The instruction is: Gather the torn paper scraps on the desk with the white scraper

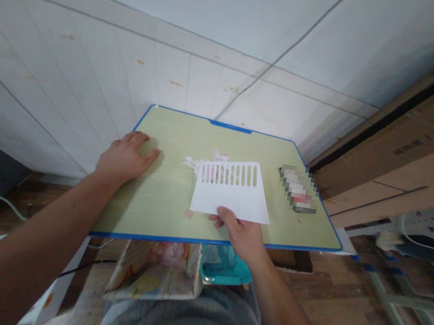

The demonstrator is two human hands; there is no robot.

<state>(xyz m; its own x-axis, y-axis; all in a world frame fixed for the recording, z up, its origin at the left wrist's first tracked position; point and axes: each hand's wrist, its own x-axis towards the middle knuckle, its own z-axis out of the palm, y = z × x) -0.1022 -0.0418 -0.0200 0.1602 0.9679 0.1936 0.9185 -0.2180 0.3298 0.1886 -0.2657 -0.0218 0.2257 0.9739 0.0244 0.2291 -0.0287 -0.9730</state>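
Observation:
My right hand (244,235) grips the near edge of a flat white slotted sheet (231,202), thumb on top and fingers underneath. A row of long rounded slots runs along the sheet's far side. Whether it is card or plastic I cannot tell. Crumpled white and pinkish scraps (221,156) lie at its far left corner and show through some of the slots. At the left edge of the light green tabletop (166,193), my left hand (128,157) rests with its fingers apart and nothing in it.
A pixelated flat object (298,190) lies on the table's right side. Cardboard boxes (411,145) stand along the right, and a white panelled wall (166,65) is behind. Below the front edge are a fabric-lined container (158,280) and a teal plastic bin (223,274).

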